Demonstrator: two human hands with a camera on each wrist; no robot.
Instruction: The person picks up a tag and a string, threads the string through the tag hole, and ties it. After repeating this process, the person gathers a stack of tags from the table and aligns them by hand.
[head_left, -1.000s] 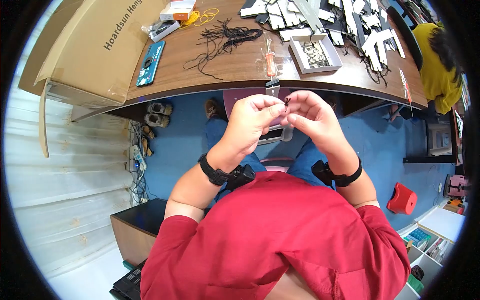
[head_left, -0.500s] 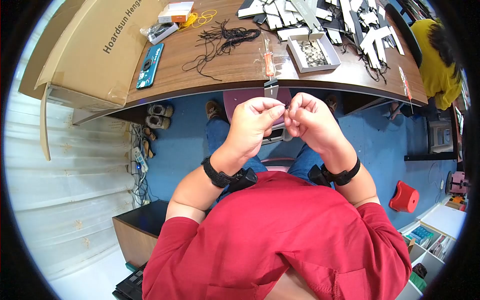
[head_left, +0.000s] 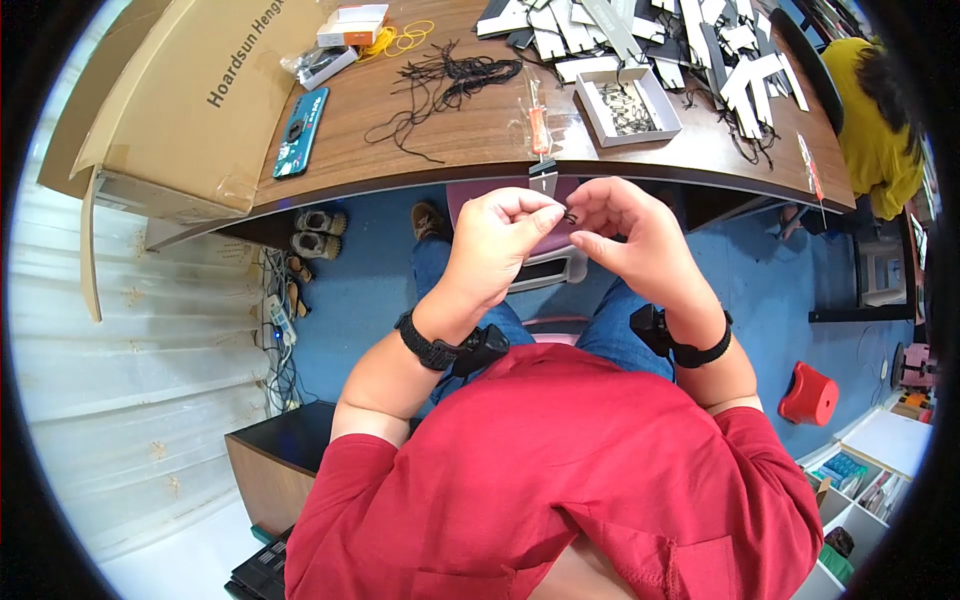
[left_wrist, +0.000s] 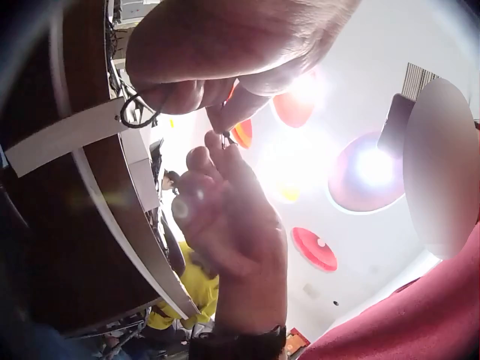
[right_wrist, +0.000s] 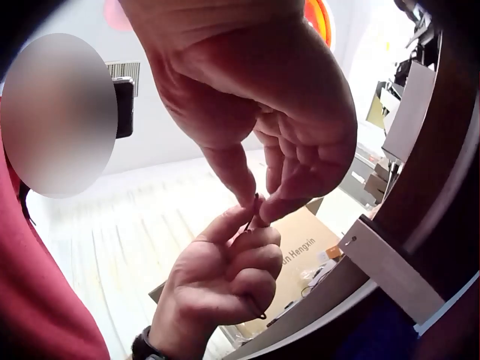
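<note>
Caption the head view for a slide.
Person in red, seated at a wooden desk, pinches a short black string between left hand and right hand.

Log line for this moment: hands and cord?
left hand: pinches black cord | right hand: pinches it too | position: above lap, near desk edge

Table (head_left: 480,140): carton (head_left: 190,90) on left end; phone (head_left: 300,128) beside it; cord pile (head_left: 450,75) mid-top; tray (head_left: 628,105) right of centre. Shoes (head_left: 318,228) beneath. Before near edge: left hand (head_left: 500,245), right hand (head_left: 630,235) meet, small cord (head_left: 570,215) between them.
</note>
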